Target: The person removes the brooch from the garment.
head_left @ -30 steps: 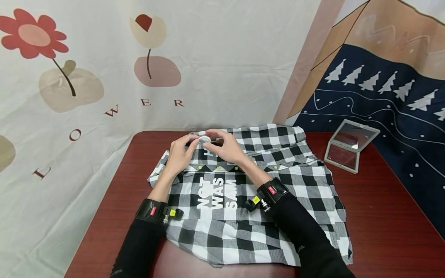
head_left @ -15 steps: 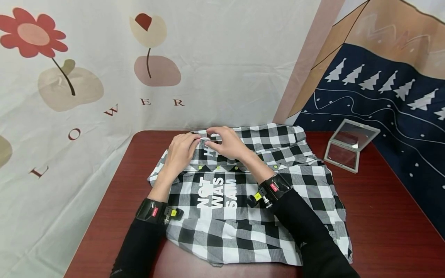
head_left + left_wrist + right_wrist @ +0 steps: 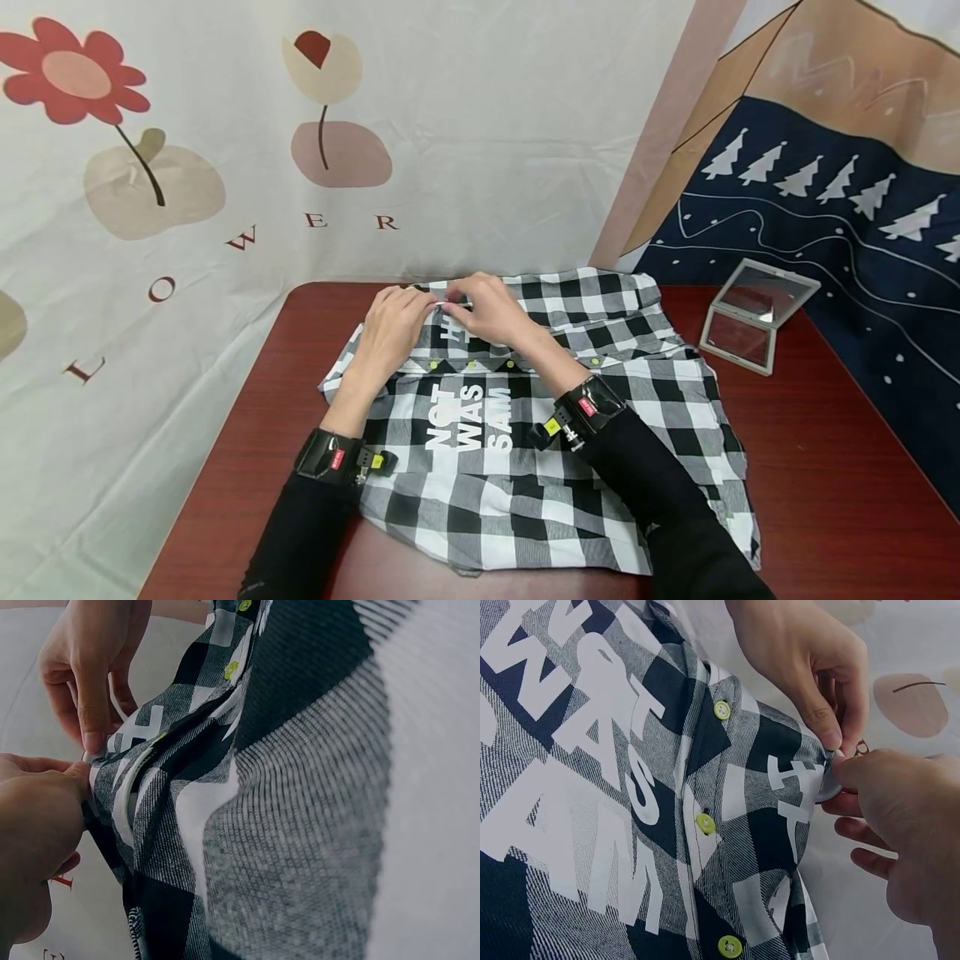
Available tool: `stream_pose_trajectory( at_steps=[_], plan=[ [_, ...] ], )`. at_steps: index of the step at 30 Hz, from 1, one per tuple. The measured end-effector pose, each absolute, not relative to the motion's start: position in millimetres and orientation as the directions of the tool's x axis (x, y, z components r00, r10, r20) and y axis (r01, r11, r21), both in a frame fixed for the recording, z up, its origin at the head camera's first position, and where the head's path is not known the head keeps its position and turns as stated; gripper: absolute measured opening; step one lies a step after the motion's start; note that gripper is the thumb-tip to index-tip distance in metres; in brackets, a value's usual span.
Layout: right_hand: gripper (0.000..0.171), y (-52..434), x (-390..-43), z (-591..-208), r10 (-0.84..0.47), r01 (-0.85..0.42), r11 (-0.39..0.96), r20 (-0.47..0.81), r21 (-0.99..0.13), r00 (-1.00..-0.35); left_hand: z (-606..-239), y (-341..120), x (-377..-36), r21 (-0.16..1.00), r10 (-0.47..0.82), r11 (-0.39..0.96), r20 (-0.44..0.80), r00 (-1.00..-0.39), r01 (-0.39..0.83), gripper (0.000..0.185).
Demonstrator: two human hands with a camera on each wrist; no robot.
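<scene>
both forearms extend forward and converge toward the far midline. each is covered by a black sleeve, with a black strap fastened at the wrist. the left hand (image 3: 392, 327) lies palm down, wrist straight, with thumb and forefinger closed together in a pinch. the right hand (image 3: 491, 310) angles inward from the right, knuckles raised, with thumb and forefinger likewise closed in a pinch. the fingertips (image 3: 826, 724) of the two hands meet, touching or just beside each other. the remaining fingers are loosely curled.

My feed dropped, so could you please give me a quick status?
Left hand pinches shirt edge. Right hand pinches white disc there. Nothing in the way.
</scene>
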State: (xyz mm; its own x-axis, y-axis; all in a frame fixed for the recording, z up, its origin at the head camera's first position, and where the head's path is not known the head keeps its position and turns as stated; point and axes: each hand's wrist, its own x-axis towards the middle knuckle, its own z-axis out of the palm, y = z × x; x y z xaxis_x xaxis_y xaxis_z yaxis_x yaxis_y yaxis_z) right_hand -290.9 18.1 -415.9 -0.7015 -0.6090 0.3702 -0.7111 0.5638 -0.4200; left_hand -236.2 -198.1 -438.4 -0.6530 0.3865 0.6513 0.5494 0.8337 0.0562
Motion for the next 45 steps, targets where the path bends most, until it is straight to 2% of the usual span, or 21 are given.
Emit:
stream_pose_trajectory(
  at_steps=[19, 27, 32, 37, 41, 45],
  plan=[
    [0.019, 16.0, -290.4, -416.4, -0.643, -0.747, 0.561, 0.381, -0.356, -0.664, -438.7, -198.3, -235.4, 0.027, 0.397, 0.841, 0.649, -0.649, 0.541, 0.015],
    [0.018, 16.2, -289.7, -417.4, -0.644, -0.772, 0.546, 0.426, -0.326, -0.635, -437.9, -197.9, -235.9, 0.05, 0.387, 0.838, 0.647, -0.657, 0.543, 0.018],
    [0.016, 16.3, -289.5, -419.2, -0.635, -0.777, 0.541, 0.45, -0.321, -0.628, -436.5, -198.9, -235.1, 0.174, 0.343, 0.831, 0.587, -0.733, 0.528, 0.029],
    [0.015, 16.4, -289.5, -421.0, -0.627, -0.779, 0.534, 0.464, -0.328, -0.625, -434.7, -201.4, -235.3, 0.403, 0.27, 0.768, 0.502, -0.822, 0.498, 0.044],
    [0.015, 16.6, -289.7, -421.7, -0.617, -0.776, 0.535, 0.474, -0.333, -0.629, -432.7, -203.7, -235.6, 0.542, 0.221, 0.701, 0.453, -0.864, 0.463, 0.048],
    [0.014, 16.8, -290.7, -422.8, -0.602, -0.764, 0.548, 0.475, -0.34, -0.642, -431.7, -205.8, -235.2, 0.614, 0.186, 0.665, 0.416, -0.89, 0.425, 0.05]
  ],
)
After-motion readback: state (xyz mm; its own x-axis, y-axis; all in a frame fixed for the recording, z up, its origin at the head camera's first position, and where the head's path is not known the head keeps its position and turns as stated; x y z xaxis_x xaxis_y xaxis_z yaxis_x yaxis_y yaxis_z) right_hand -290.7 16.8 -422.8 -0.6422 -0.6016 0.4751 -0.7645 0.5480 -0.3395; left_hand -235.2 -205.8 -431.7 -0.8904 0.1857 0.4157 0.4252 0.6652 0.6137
